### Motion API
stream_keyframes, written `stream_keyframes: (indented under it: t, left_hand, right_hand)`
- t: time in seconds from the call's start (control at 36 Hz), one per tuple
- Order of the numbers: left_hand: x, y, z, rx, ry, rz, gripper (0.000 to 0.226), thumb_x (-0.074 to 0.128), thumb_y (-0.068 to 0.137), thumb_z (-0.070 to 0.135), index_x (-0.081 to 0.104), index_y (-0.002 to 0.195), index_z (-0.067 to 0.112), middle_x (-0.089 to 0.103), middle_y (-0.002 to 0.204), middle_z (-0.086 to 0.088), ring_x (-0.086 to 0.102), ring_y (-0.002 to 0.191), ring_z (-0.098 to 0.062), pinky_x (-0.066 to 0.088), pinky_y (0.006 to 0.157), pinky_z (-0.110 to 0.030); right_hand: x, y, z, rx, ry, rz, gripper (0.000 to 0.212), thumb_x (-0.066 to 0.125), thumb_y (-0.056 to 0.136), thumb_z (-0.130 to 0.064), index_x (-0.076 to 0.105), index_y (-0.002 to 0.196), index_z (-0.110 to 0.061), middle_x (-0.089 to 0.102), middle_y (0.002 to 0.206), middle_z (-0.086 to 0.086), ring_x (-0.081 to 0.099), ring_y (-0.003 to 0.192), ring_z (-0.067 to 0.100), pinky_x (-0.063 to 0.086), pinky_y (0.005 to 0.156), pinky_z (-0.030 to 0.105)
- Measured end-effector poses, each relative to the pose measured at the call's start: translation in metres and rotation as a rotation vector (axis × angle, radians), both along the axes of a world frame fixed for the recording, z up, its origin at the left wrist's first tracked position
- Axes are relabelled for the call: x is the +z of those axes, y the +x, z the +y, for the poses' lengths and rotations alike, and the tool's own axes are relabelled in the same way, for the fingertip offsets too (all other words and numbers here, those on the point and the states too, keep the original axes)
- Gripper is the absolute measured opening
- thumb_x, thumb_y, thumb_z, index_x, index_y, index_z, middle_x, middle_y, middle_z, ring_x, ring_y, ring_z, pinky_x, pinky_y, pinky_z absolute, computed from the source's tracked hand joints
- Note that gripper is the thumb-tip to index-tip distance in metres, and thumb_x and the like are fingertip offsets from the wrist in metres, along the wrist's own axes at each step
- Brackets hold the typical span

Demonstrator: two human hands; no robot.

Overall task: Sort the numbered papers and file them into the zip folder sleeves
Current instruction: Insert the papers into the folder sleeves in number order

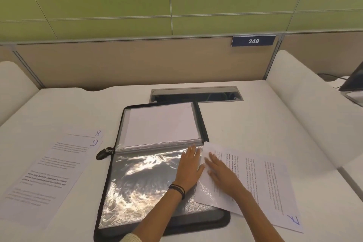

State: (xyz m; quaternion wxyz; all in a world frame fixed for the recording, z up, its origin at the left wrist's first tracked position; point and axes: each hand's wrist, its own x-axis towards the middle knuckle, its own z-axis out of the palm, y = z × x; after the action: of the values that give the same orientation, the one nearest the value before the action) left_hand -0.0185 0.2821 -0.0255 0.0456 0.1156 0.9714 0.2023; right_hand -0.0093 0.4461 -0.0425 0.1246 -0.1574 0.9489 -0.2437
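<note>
A black zip folder (198, 116) lies open in the middle of the desk. Its far half holds a filled sleeve with a white sheet (161, 124); its near half shows a shiny clear sleeve (141, 175). My left hand (189, 165) rests flat on the sleeve's right edge. My right hand (220, 171) presses flat on a printed paper marked 7 (263, 182), whose left edge lies at the sleeve's opening. Two papers numbered 8 (97, 133) and 9 (49, 175) lie stacked to the left.
A grey cable hatch (196, 94) sits open behind the folder. The folder's zip pull (104, 153) lies at its left side. White curved dividers flank the desk, and a beige partition with a sign reading 248 (253, 41) stands behind. A monitor edge (353, 80) shows at far right.
</note>
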Motion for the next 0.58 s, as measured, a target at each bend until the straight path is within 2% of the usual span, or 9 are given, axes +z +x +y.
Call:
stream_keyframes:
  t: [0.06, 0.11, 0.19, 0.25, 0.33, 0.44, 0.47, 0.53, 0.58]
  left_hand:
    - [-0.004, -0.002, 0.0, -0.019, -0.002, -0.012, 0.1, -0.008, 0.071, 0.071, 0.007, 0.151, 0.014, 0.0, 0.159, -0.006, -0.004, 0.147, -0.021, -0.017, 0.108, -0.028]
    - [-0.007, -0.003, 0.002, -0.032, -0.008, -0.015, 0.103, -0.009, 0.067, 0.071, 0.004, 0.151, 0.014, -0.002, 0.159, -0.007, -0.005, 0.147, -0.021, -0.017, 0.108, -0.029]
    - [-0.013, -0.003, 0.002, -0.047, -0.037, -0.029, 0.102, -0.01, 0.068, 0.073, 0.001, 0.151, 0.015, -0.006, 0.159, -0.005, -0.008, 0.146, -0.02, -0.02, 0.108, -0.03]
    - [-0.016, -0.003, 0.001, -0.053, -0.026, -0.008, 0.106, -0.015, 0.068, 0.078, 0.003, 0.151, 0.015, -0.006, 0.159, -0.006, -0.008, 0.146, -0.022, -0.023, 0.107, -0.034]
    - [-0.013, -0.003, -0.001, -0.056, -0.02, -0.007, 0.107, -0.016, 0.068, 0.08, 0.004, 0.151, 0.015, -0.002, 0.159, -0.008, -0.005, 0.146, -0.025, -0.022, 0.106, -0.039]
    - [-0.004, -0.001, 0.001, -0.113, -0.039, -0.083, 0.068, -0.015, 0.073, 0.074, -0.027, 0.136, 0.051, -0.007, 0.155, -0.002, -0.011, 0.143, -0.022, -0.015, 0.11, -0.039]
    - [-0.002, 0.0, 0.001, -0.105, -0.084, -0.084, 0.06, -0.011, 0.08, 0.07, -0.025, 0.136, 0.054, 0.0, 0.155, -0.005, -0.003, 0.144, -0.025, -0.006, 0.113, -0.043]
    - [-0.006, -0.002, 0.003, -0.045, -0.176, -0.063, 0.047, 0.019, 0.098, 0.053, 0.021, 0.143, 0.041, 0.039, 0.147, -0.011, 0.038, 0.135, -0.03, 0.031, 0.107, -0.046]
    - [-0.012, -0.004, 0.007, -0.028, -0.284, 0.052, 0.047, 0.07, 0.078, 0.039, 0.059, 0.123, 0.033, 0.06, 0.128, -0.008, 0.06, 0.115, -0.028, 0.048, 0.091, -0.039]
  right_hand:
    - [0.005, 0.0, 0.0, 0.002, -0.019, 0.013, 0.096, -0.007, 0.073, -0.08, 0.021, 0.148, -0.027, -0.001, 0.153, -0.015, 0.005, 0.142, 0.004, 0.007, 0.111, 0.022]
    - [0.008, -0.003, 0.002, -0.012, -0.043, 0.036, 0.054, 0.023, 0.097, -0.051, 0.033, 0.144, -0.027, 0.013, 0.154, -0.013, 0.016, 0.142, 0.007, 0.012, 0.113, 0.024]
    - [0.01, -0.016, 0.008, -0.028, -0.093, 0.076, 0.036, 0.043, 0.098, -0.018, 0.05, 0.132, -0.026, 0.034, 0.149, -0.008, 0.031, 0.137, 0.01, 0.019, 0.117, 0.037]
    - [0.011, -0.027, 0.008, -0.012, -0.058, 0.136, 0.04, 0.053, 0.094, -0.025, 0.047, 0.133, -0.027, 0.035, 0.147, -0.003, 0.028, 0.138, 0.013, 0.006, 0.118, 0.047]
    - [0.015, -0.043, 0.008, -0.031, 0.022, 0.07, 0.079, 0.061, 0.084, -0.048, 0.019, 0.147, -0.026, 0.014, 0.155, 0.003, 0.005, 0.145, 0.021, -0.008, 0.113, 0.048]
    - [0.015, -0.062, 0.01, -0.009, 0.108, -0.036, 0.097, 0.063, 0.078, -0.058, 0.007, 0.149, -0.024, 0.007, 0.157, 0.002, 0.003, 0.145, 0.022, -0.006, 0.113, 0.052]
    - [0.014, -0.065, 0.01, -0.007, 0.108, -0.054, 0.097, 0.063, 0.076, -0.06, 0.01, 0.149, -0.023, 0.011, 0.156, 0.002, 0.009, 0.144, 0.021, -0.004, 0.113, 0.053]
    - [0.014, -0.069, 0.01, -0.003, 0.11, -0.06, 0.098, 0.059, 0.071, -0.067, 0.018, 0.147, -0.023, 0.02, 0.153, 0.0, 0.02, 0.14, 0.02, -0.001, 0.114, 0.053]
    - [0.016, -0.07, 0.009, 0.01, 0.121, -0.041, 0.092, 0.061, 0.074, -0.063, 0.023, 0.146, -0.023, 0.026, 0.149, -0.001, 0.026, 0.137, 0.019, -0.001, 0.114, 0.052]
